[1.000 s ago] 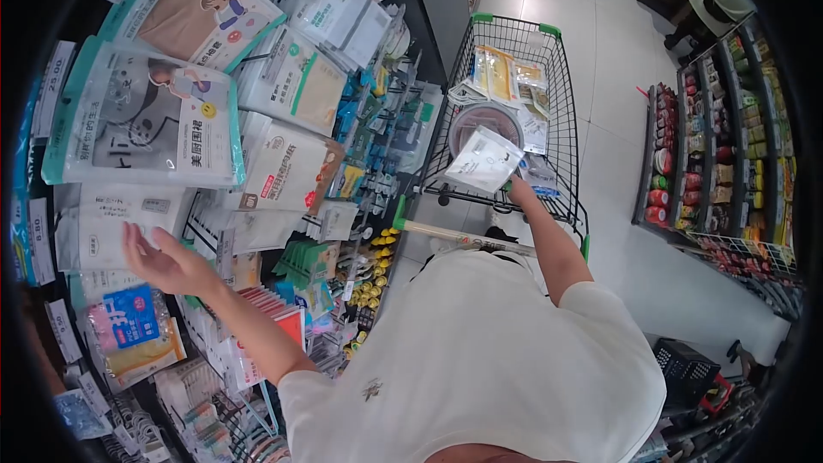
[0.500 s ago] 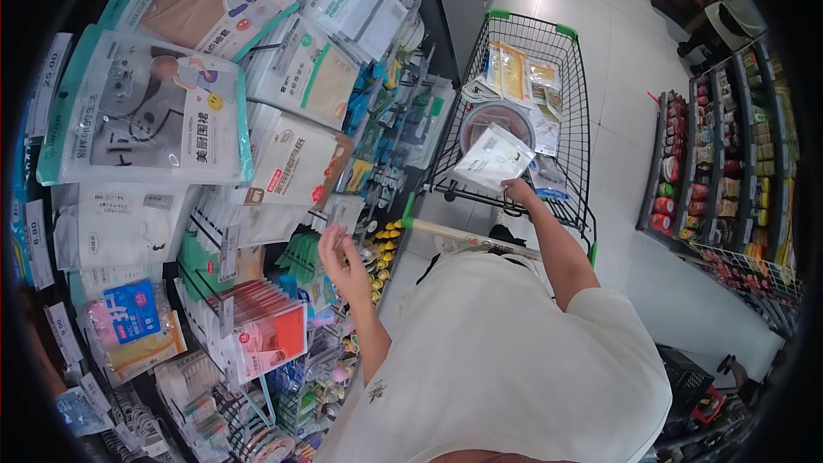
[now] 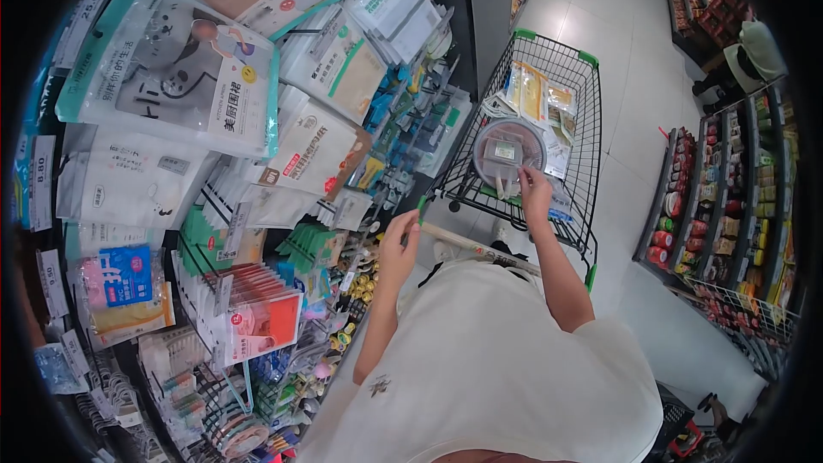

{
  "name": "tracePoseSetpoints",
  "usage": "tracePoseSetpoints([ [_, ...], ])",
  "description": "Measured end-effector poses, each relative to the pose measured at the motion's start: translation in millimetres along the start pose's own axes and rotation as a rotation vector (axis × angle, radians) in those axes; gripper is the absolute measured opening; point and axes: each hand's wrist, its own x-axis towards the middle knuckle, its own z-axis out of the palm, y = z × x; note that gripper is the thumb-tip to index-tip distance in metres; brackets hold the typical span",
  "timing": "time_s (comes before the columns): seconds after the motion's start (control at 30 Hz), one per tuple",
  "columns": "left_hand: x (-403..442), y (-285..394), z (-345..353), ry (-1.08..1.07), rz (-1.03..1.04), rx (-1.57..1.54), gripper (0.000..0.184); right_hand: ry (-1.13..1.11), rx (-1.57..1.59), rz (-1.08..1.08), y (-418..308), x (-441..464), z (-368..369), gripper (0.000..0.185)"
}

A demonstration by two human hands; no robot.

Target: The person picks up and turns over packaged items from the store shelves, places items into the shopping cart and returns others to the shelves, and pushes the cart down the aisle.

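My right hand (image 3: 536, 190) reaches over the near end of the shopping cart (image 3: 591, 163). Its fingertips are pinched at the edge of a small labelled package (image 3: 503, 153), whose kind I cannot make out. That package lies over a round, see-through tub (image 3: 487, 133) in the cart. Beyond the tub are flat packets, one of them yellow and white (image 3: 529, 90). My left hand (image 3: 399, 249) is beside the left end of the cart's handle (image 3: 463, 238), fingers loosely bent and apart, with nothing visible in it.
At the left, a shelf wall holds hanging packs, among them an apron pack (image 3: 180, 77) and a red-and-white pack (image 3: 264, 328). On the right stand shelves of jars and packets (image 3: 729, 197). Another person (image 3: 746, 60) is at the far right. Pale floor tiles (image 3: 630, 60) run alongside the cart.
The white flat package that my right hand held over the tub no longer shows there; the tub and small labelled package show instead. My left hand has moved right, from the shelf towards the handle.
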Motion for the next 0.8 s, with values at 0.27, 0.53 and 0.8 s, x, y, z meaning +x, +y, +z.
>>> tracePoseSetpoints([
  [0.27, 29.1, -12.7, 60.1, -0.217, -0.130, -0.470, 0.068, 0.116, -0.033, -0.518, -121.9, -21.8, -24.9, 0.012],
  [0.53, 51.6, 41.0, 66.2, 0.266, -0.047, -0.689, 0.065, -0.116, 0.021, -0.910, -190.5, -61.9, -16.7, 0.019],
  [0.8, 42.2, 43.7, 33.9, 0.545, -0.112, -0.583, 0.032, -0.219, 0.136, -1.006, -223.0, -65.1, -23.4, 0.041],
])
